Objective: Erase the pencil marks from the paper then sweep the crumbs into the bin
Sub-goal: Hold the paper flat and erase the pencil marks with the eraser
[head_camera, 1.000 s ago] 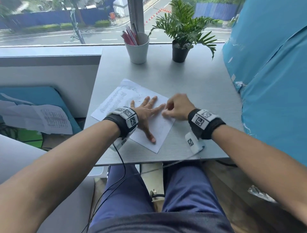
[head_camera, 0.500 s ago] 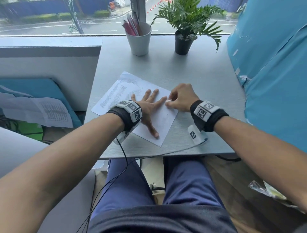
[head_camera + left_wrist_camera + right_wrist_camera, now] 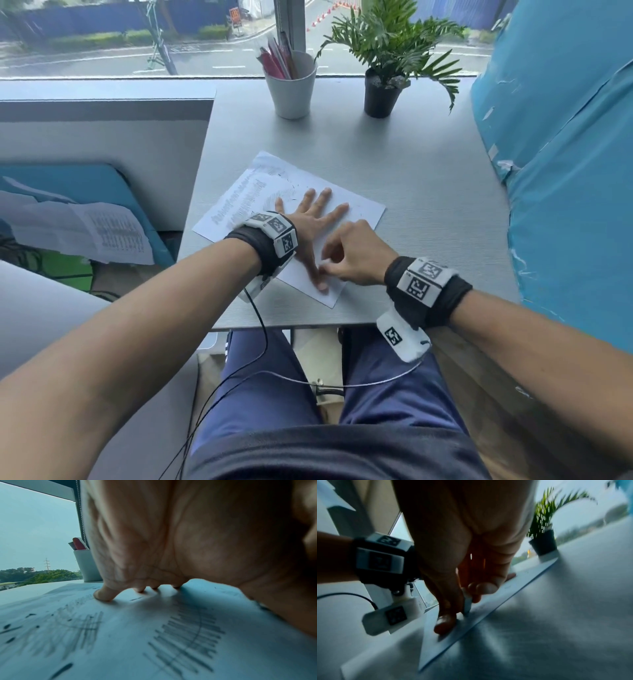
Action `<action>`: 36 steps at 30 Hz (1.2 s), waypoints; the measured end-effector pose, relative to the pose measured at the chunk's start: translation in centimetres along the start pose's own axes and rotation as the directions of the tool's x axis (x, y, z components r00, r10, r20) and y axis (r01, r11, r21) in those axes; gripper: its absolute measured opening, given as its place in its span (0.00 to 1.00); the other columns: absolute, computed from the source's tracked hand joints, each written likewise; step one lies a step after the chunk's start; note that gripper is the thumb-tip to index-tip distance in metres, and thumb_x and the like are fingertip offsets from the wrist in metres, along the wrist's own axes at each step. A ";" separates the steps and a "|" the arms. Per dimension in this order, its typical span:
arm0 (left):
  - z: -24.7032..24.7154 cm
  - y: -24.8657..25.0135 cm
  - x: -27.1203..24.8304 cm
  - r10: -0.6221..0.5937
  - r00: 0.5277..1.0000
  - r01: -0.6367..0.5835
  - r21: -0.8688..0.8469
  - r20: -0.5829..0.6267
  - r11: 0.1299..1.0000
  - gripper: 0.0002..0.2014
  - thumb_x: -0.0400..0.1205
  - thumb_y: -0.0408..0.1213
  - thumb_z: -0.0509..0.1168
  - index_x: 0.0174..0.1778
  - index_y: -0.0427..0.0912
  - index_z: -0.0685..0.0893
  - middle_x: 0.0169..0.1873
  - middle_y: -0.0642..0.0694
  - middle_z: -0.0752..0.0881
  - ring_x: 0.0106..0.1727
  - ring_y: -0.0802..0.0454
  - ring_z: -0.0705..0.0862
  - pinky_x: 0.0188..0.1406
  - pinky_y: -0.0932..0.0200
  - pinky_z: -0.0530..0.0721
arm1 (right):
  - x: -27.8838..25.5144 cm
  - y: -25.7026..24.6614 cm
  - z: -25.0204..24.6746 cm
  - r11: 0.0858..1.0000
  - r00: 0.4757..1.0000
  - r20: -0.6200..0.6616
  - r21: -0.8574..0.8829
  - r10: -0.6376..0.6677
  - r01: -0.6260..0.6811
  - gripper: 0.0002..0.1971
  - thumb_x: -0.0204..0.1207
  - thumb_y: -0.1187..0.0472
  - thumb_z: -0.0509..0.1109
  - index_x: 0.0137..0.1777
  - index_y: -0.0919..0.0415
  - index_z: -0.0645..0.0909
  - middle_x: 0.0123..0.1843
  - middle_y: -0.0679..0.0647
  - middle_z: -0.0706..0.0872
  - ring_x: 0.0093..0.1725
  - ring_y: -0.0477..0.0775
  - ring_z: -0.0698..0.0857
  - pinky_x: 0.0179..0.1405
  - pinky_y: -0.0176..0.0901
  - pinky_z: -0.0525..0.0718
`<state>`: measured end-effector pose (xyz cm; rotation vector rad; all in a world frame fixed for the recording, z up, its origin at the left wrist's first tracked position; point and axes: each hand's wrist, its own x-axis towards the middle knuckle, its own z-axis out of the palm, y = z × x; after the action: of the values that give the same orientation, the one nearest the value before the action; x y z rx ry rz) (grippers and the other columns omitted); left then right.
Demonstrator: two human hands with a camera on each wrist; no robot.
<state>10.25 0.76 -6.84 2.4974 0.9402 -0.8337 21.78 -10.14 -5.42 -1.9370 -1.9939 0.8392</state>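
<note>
A white sheet of paper (image 3: 363, 209) lies at an angle on the grey table (image 3: 428, 192). My left hand (image 3: 315, 219) presses flat on the paper with its fingers spread. In the left wrist view pencil marks (image 3: 187, 635) and dark crumbs (image 3: 61, 669) show on the paper (image 3: 120, 649). My right hand (image 3: 352, 257) pinches a small white eraser (image 3: 323, 263) against the paper's near corner, beside the left thumb. In the right wrist view the eraser (image 3: 468, 605) stands on the paper (image 3: 488, 612) between the right thumb and fingers. No bin is in view.
A white cup of pens (image 3: 291, 85) and a potted plant (image 3: 383, 89) stand at the table's far edge by the window. A blue covered object (image 3: 565, 171) borders the table on the right. Papers (image 3: 85, 233) lie on a blue surface to the left.
My right hand with the eraser has moved from beside the left fingertips toward me, to the paper's near corner. The left hand still presses on the paper.
</note>
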 end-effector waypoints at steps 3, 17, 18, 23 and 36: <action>-0.1 -0.1 -0.2 0.003 1.000 -0.003 0.003 -0.006 1.000 0.84 0.44 0.72 0.83 0.81 0.65 0.23 0.80 0.52 0.19 0.81 0.44 0.20 0.71 0.12 0.35 | 2.2 2.0 -2.6 0.998 0.994 -0.088 -0.006 0.062 -0.063 0.05 0.66 0.59 0.81 0.37 0.60 0.91 0.35 0.50 0.91 0.34 0.45 0.87 0.39 0.35 0.85; 0.0 0.1 -0.2 0.031 0.999 -0.031 -0.001 -0.021 1.000 0.84 0.46 0.71 0.83 0.83 0.59 0.25 0.82 0.48 0.21 0.81 0.42 0.20 0.74 0.16 0.34 | 3.8 4.0 -4.4 0.990 0.972 -0.198 -0.030 0.128 -0.137 0.06 0.66 0.58 0.81 0.40 0.60 0.92 0.34 0.50 0.90 0.35 0.47 0.87 0.38 0.32 0.81; -0.1 0.2 -0.2 0.041 0.999 -0.040 0.025 -0.032 0.999 0.85 0.46 0.72 0.82 0.84 0.56 0.26 0.82 0.48 0.21 0.81 0.42 0.20 0.75 0.18 0.33 | 3.1 3.3 -3.6 0.992 0.978 -0.178 -0.046 0.104 -0.114 0.06 0.66 0.58 0.80 0.40 0.60 0.91 0.32 0.48 0.87 0.34 0.47 0.86 0.38 0.33 0.82; 0.0 0.0 0.2 0.132 0.990 -0.131 0.030 -0.045 0.991 0.84 0.49 0.71 0.82 0.85 0.48 0.27 0.84 0.53 0.25 0.84 0.49 0.25 0.79 0.22 0.34 | 1.3 1.7 -2.2 0.998 1.000 0.006 -0.064 -0.005 0.005 0.03 0.67 0.59 0.80 0.36 0.58 0.91 0.26 0.39 0.82 0.25 0.33 0.80 0.30 0.21 0.73; 0.0 0.1 0.1 0.146 0.989 -0.146 -0.026 -0.031 0.989 0.82 0.47 0.69 0.84 0.85 0.61 0.29 0.83 0.54 0.24 0.83 0.50 0.22 0.77 0.22 0.30 | 3.2 4.2 -4.0 0.992 0.983 -0.134 0.039 0.123 -0.119 0.04 0.65 0.56 0.82 0.37 0.55 0.92 0.34 0.50 0.91 0.34 0.42 0.84 0.33 0.22 0.75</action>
<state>10.37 0.76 -6.91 2.5242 0.7615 -0.7345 27.19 -6.27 -5.17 -2.0566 -1.7913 0.7393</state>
